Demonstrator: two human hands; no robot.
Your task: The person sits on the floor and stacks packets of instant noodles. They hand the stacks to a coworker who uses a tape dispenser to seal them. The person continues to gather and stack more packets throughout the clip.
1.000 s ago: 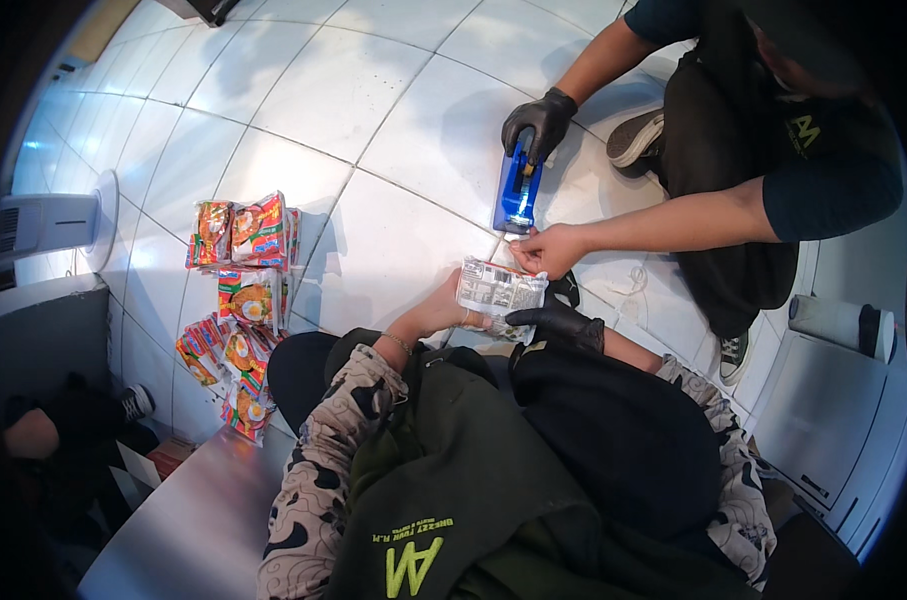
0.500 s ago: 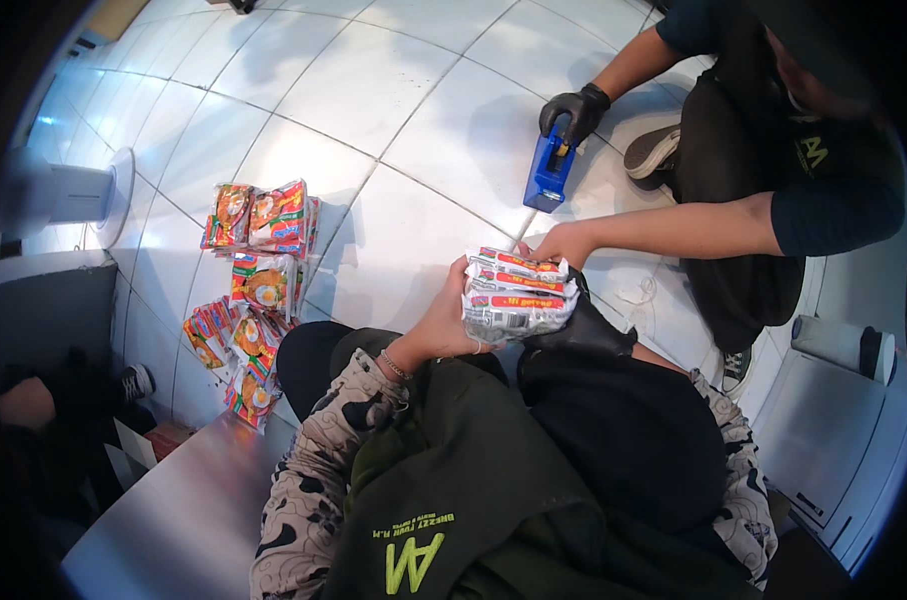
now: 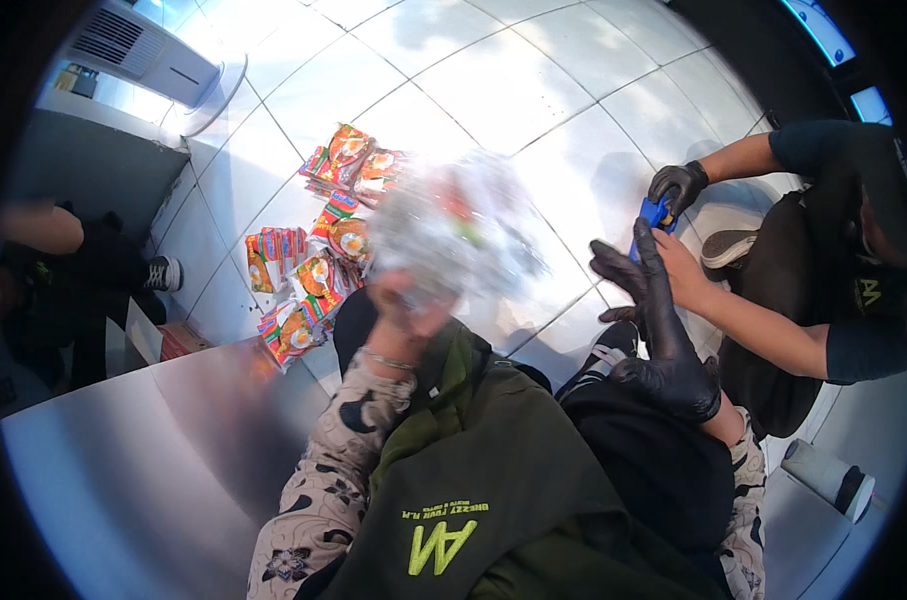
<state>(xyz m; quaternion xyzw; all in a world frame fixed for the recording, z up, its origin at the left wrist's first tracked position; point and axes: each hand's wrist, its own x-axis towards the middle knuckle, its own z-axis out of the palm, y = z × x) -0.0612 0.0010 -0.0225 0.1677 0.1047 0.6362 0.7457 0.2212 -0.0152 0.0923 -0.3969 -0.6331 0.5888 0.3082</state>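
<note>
My left hand (image 3: 405, 303), bare with a bracelet at the wrist, holds a clear-wrapped bundle of noodle packets (image 3: 453, 228), blurred by motion, lifted over the white tiled floor (image 3: 533, 90). My right hand (image 3: 663, 335) wears a black glove and hangs open with fingers spread, holding nothing, to the right of the bundle. A co-worker crouches at the right; their black-gloved hand (image 3: 678, 187) grips a blue tool (image 3: 653, 215) and their bare hand rests just behind my right hand.
Several red and orange noodle packets (image 3: 318, 260) lie on the floor at my left. A white fan-like appliance (image 3: 143, 50) stands at the upper left. A shiny metal surface (image 3: 123, 450) fills the lower left. Another person's arm and shoe (image 3: 163, 273) show at far left.
My left hand has swung the wrapped bundle up and leftwards. My right hand has let go of it and opened. The co-worker's tool and hands sit further right in view.
</note>
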